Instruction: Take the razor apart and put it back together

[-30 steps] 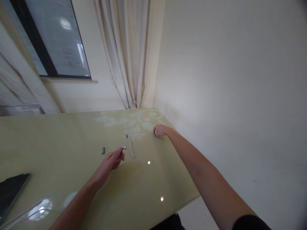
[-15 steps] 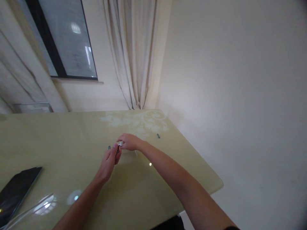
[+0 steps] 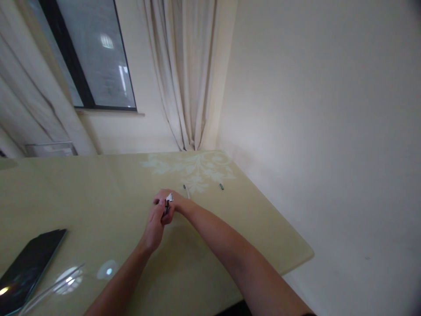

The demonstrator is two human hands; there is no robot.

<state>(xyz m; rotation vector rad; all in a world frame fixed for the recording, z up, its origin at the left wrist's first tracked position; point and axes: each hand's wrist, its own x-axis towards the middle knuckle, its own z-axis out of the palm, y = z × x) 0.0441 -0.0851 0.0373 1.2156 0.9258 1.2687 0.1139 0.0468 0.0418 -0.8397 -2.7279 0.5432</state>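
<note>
My left hand [image 3: 157,224] is closed round a small black-and-white device [image 3: 168,204] whose white end sticks up between thumb and fingers; its exact kind is too small to make out. Just behind it, my right hand [image 3: 166,194] reaches across to the left, low over the table. Its fingertips are pinched around a small dark piece [image 3: 155,202], which looks like a battery and is mostly hidden. Another small green battery [image 3: 221,186] lies on the table to the right. Beyond my right wrist, a thin white cable [image 3: 187,192] with a dark tip rests on the tabletop.
The glossy pale-yellow table [image 3: 98,188] ends at a wall on the right. A black flat panel [image 3: 31,259] lies at the left, with a whitish cable [image 3: 49,289] beside it. A curtain [image 3: 184,74] and a window [image 3: 95,52] are behind the table.
My right hand has moved left and past the device, over the small battery that lay left of my hands. The cable tip has come into sight. The view has shifted slightly.
</note>
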